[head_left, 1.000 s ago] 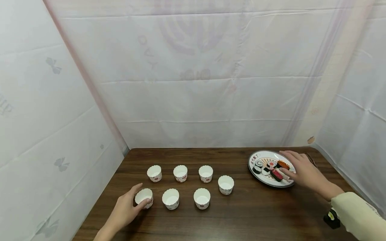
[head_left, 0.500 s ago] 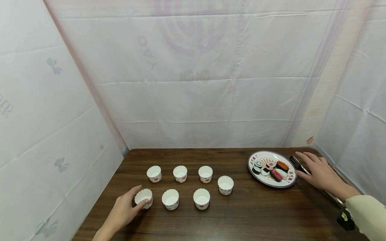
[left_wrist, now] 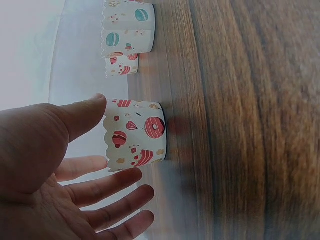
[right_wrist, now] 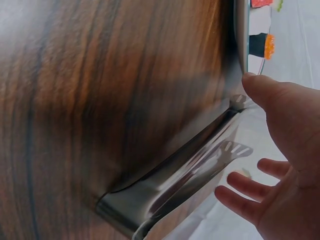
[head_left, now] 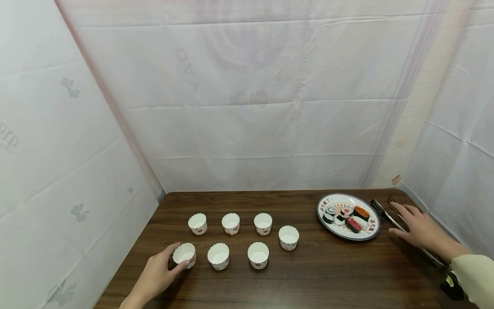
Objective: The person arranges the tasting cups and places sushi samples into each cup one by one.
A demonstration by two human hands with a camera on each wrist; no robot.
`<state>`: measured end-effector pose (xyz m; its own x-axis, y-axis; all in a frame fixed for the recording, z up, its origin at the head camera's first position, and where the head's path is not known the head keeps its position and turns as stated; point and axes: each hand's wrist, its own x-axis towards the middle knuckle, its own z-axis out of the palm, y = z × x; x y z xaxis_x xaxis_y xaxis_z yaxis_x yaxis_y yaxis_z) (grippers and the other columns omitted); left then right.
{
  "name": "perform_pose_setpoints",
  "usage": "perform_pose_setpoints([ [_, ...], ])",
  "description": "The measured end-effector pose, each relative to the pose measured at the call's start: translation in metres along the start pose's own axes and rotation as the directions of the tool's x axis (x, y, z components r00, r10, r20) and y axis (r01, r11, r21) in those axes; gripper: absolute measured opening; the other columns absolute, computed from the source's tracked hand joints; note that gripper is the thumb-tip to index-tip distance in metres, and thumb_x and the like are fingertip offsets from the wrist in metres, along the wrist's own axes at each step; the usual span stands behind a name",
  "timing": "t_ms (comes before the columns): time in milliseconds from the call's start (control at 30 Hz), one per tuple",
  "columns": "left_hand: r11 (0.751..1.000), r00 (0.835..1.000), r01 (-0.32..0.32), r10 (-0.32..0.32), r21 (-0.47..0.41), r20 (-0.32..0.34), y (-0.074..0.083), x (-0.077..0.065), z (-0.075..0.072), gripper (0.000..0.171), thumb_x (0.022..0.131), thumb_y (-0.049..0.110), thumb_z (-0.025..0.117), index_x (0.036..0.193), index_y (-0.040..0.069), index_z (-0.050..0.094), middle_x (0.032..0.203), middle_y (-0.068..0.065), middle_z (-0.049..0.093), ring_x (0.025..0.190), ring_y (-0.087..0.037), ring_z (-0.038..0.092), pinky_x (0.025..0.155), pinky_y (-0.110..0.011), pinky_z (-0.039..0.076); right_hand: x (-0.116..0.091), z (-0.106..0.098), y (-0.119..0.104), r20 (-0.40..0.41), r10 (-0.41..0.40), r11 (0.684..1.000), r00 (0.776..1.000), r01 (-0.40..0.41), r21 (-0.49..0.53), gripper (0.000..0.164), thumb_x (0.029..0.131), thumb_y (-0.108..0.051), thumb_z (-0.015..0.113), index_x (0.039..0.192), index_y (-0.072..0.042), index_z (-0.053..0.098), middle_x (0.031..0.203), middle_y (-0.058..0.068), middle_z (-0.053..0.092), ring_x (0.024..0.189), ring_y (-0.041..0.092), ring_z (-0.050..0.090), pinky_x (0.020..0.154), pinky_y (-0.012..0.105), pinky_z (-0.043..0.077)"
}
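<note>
Tongs [right_wrist: 185, 186] lie on the desk [head_left: 328, 274] just right of the plate [head_left: 353, 201], their long axis slanting rightward and nearer, partly hidden below the right grip [head_left: 422, 229], the closer of 2 and spread wide; the left grip [head_left: 158, 270], loosely spread, flanks 1 paper cup [head_left: 184, 254].

At the right edge of the dark brown wooden table [head_left: 308, 281], the right hand [head_left: 422, 229] blocks the middle of the long silver metal tongs [head_left: 393, 221]! Near edge, out of shot. Left wrist: a teal-printed white paper cup [left_wrist: 129, 29] gets clipped up top, partly hiding a red-printed white paper cup [left_wrist: 122, 65]. Right wrist: the round white plate [right_wrist: 243, 40], cut off.
</note>
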<state>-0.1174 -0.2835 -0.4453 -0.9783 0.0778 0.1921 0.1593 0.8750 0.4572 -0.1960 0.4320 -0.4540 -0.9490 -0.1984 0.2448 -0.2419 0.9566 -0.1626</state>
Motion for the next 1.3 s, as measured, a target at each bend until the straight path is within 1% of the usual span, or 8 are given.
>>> perform_pose_setpoints([
  [133, 1.000, 1.000, -0.007, 0.007, -0.011, 0.004, 0.000, 0.000, 0.000, 0.064, 0.090, 0.026, 0.081, 0.136, -0.010, 0.056, 0.126, -0.030, 0.066, 0.113, -0.043, 0.066, 0.088, -0.054, 0.056, -0.004, 0.000, 0.005, 0.051, 0.028, 0.999, 0.998, -0.029, 0.013, 0.095, 0.089, -0.034, 0.081, 0.154, 0.006, 0.025, 0.132, 0.050, 0.038, 0.105, 0.072, 0.049, 0.079, 0.075, 0.044],
  [233, 1.000, 1.000, -0.017, 0.017, -0.015, 0.002, 0.000, 0.000, 0.000, 0.063, 0.090, 0.025, 0.081, 0.136, -0.010, 0.057, 0.126, -0.029, 0.066, 0.113, -0.042, 0.067, 0.087, -0.053, 0.056, -0.006, 0.002, 0.009, 0.062, 0.037, 0.999, 0.997, -0.038, 0.013, 0.094, 0.088, -0.030, 0.082, 0.153, 0.007, 0.025, 0.129, 0.052, 0.039, 0.103, 0.071, 0.050, 0.077, 0.074, 0.045],
  [367, 1.000, 1.000, -0.014, 0.014, -0.027, -0.004, 0.000, 0.000, 0.000, 0.059, 0.089, 0.022, 0.082, 0.135, -0.007, 0.058, 0.125, -0.026, 0.068, 0.108, -0.037, 0.069, 0.084, -0.050, 0.057, -0.009, 0.005, 0.014, 0.072, 0.046, 0.999, 0.996, -0.046, 0.000, 0.093, 0.087, -0.025, 0.082, 0.152, 0.008, 0.024, 0.122, 0.052, 0.045, 0.099, 0.068, 0.054, 0.074, 0.071, 0.048],
  [533, 0.999, 1.000, 0.002, -0.002, -0.040, 0.002, 0.000, 0.000, 0.000, 0.057, 0.088, 0.021, 0.083, 0.134, -0.003, 0.060, 0.123, -0.021, 0.070, 0.100, -0.028, 0.072, 0.079, -0.045, 0.058, -0.012, 0.010, 0.019, 0.074, 0.031, 1.000, 0.997, -0.031, 0.000, 0.092, 0.085, -0.020, 0.083, 0.150, 0.008, 0.025, 0.115, 0.049, 0.051, 0.095, 0.064, 0.057, 0.072, 0.067, 0.049],
  [733, 0.998, 1.000, 0.025, -0.025, -0.050, 0.005, 0.000, 0.000, 0.001, 0.055, 0.088, 0.021, 0.083, 0.133, -0.001, 0.060, 0.121, -0.020, 0.071, 0.097, -0.027, 0.072, 0.079, -0.045, 0.058, -0.014, 0.011, 0.019, 0.088, 0.028, 1.000, 0.996, -0.028, 0.003, 0.089, 0.085, -0.013, 0.082, 0.150, 0.008, 0.024, 0.106, 0.046, 0.054, 0.087, 0.057, 0.060, 0.068, 0.064, 0.050],
  [867, 0.998, 1.000, 0.031, -0.031, -0.053, 0.000, 0.000, -0.001, 0.001, 0.054, 0.088, 0.021, 0.084, 0.132, 0.000, 0.061, 0.119, -0.018, 0.071, 0.095, -0.025, 0.072, 0.078, -0.044, 0.058, -0.015, 0.011, 0.019, 0.069, 0.019, 1.000, 0.997, -0.019, 0.000, 0.087, 0.085, -0.008, 0.081, 0.149, 0.007, 0.025, 0.101, 0.044, 0.056, 0.084, 0.055, 0.061, 0.067, 0.063, 0.050],
  [1067, 0.998, 0.999, 0.043, -0.043, -0.036, 0.005, 0.001, 0.000, -0.001, 0.055, 0.087, 0.022, 0.084, 0.132, 0.001, 0.062, 0.115, -0.013, 0.073, 0.089, -0.017, 0.068, 0.073, -0.039, 0.056, -0.016, 0.012, 0.019, 0.019, -0.010, 1.000, 1.000, 0.010, -0.014, 0.081, 0.083, -0.006, 0.080, 0.144, 0.009, 0.029, 0.098, 0.041, 0.059, 0.085, 0.055, 0.062, 0.069, 0.064, 0.050],
  [1300, 0.998, 0.999, 0.051, -0.051, -0.046, 0.014, 0.000, 0.000, 0.000, 0.054, 0.088, 0.024, 0.083, 0.133, 0.002, 0.061, 0.114, -0.012, 0.073, 0.087, -0.016, 0.068, 0.071, -0.036, 0.055, -0.017, 0.013, 0.019, 0.017, -0.021, 1.000, 1.000, 0.021, -0.010, 0.081, 0.084, -0.006, 0.080, 0.144, 0.010, 0.030, 0.099, 0.040, 0.060, 0.085, 0.055, 0.062, 0.069, 0.064, 0.050],
])
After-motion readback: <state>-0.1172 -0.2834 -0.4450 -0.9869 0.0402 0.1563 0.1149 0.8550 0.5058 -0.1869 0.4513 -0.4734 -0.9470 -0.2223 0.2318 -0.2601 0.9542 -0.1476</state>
